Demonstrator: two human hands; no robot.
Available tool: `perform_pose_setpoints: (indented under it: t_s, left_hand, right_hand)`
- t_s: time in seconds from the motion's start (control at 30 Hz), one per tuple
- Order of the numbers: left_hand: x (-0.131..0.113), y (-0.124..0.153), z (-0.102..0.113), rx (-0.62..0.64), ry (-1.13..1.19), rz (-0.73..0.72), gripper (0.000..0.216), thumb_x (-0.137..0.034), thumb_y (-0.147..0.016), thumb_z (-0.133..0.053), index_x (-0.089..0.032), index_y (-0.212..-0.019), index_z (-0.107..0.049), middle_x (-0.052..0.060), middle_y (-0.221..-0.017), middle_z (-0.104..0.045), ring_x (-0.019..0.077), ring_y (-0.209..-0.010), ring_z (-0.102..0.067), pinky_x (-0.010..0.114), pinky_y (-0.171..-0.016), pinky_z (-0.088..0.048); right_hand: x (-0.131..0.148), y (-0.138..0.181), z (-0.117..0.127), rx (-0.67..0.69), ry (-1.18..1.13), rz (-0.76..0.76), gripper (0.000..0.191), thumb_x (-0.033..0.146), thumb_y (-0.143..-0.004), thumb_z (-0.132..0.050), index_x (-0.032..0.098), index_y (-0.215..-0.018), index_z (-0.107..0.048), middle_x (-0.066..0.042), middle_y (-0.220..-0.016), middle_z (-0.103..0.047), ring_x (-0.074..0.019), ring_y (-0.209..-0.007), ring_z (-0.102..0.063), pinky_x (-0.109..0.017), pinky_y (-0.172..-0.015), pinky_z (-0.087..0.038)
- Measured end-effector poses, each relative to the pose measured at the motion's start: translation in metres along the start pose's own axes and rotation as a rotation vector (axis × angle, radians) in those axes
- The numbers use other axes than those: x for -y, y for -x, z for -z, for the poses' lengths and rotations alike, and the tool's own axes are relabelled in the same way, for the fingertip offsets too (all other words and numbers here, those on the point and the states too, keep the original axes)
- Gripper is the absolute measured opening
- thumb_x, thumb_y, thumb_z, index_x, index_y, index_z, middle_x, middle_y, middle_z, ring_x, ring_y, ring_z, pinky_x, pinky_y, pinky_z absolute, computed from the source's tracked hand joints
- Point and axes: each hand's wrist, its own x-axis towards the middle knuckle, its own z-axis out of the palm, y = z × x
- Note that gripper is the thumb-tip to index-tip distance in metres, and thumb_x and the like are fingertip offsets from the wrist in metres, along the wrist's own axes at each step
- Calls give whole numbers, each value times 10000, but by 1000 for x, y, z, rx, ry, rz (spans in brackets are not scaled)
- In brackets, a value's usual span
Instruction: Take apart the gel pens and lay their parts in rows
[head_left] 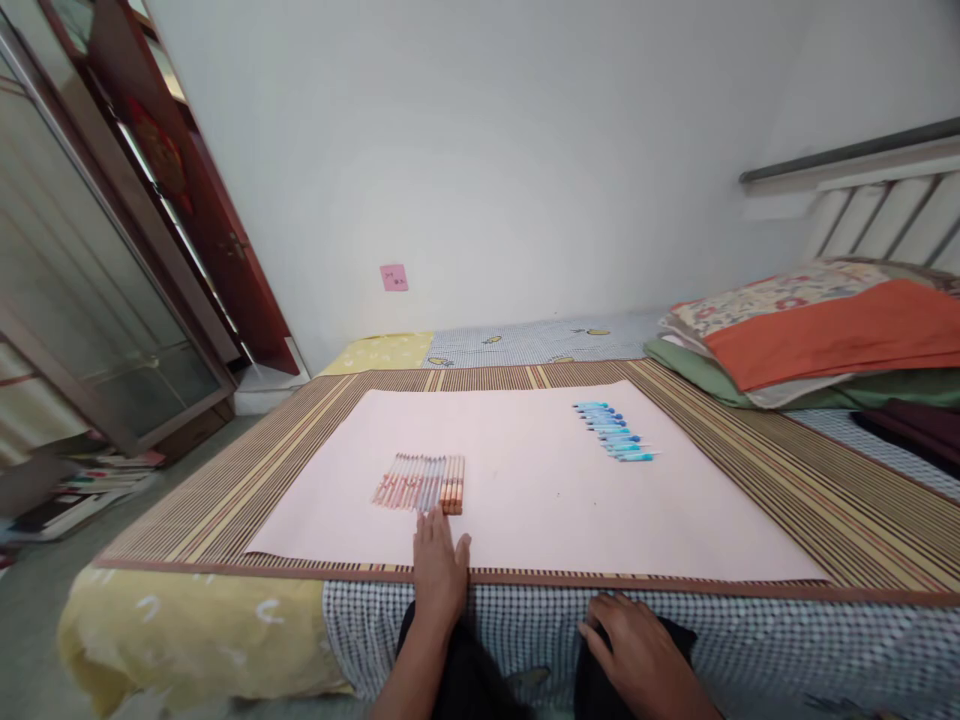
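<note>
A row of slim pens with pinkish-red and grey barrels (409, 484) lies side by side on the pale pink sheet (517, 540). Against the row's right end sit several tan pens with orange-brown lower ends (452, 488). My left hand (436, 565) lies flat, fingers stretched forward, its fingertips at the near ends of the pens; whether they touch is hard to make out. Over to the right is a slanting row of blue pens (615, 433), away from both hands. My right hand (626, 632) rests over my dark-clothed knee, fingers loosely extended, holding nothing.
Under the sheet is a striped mat (202, 500) on a bed with a checked cover (525, 620). Pillows (832, 335) are stacked at the right, below a radiator (892, 215). A pink note (394, 278) is on the wall. Books (82, 485) lie at the left.
</note>
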Motion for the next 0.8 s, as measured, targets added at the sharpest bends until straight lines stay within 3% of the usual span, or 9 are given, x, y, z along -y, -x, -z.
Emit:
perform_pose_setpoints:
  t_s: [0.27,0.8]
  left_hand:
    - [-1,1,3,-29,35,14,616,-386,-980,-428,-27,-1481,-429,224,-1505,-490,364,-1479,-333,530,-1176,-363]
    - [6,4,-6,-70,59,10,583,-372,-977,-446,-70,-1473,-397,249,-1530,-405,392,-1515,-230,606,-1170,-333]
  right_hand:
    - [-4,1,-4,-31,3,18,163,221,-944,-564,216,-828,-679,-57,-910,-717,-259,-922,-657,-385,-864,-402]
    - [-5,0,-4,-17,15,16,175,236,-948,-559,219,-823,-680,-64,-922,-725,-256,-920,-662,-378,-848,-407]
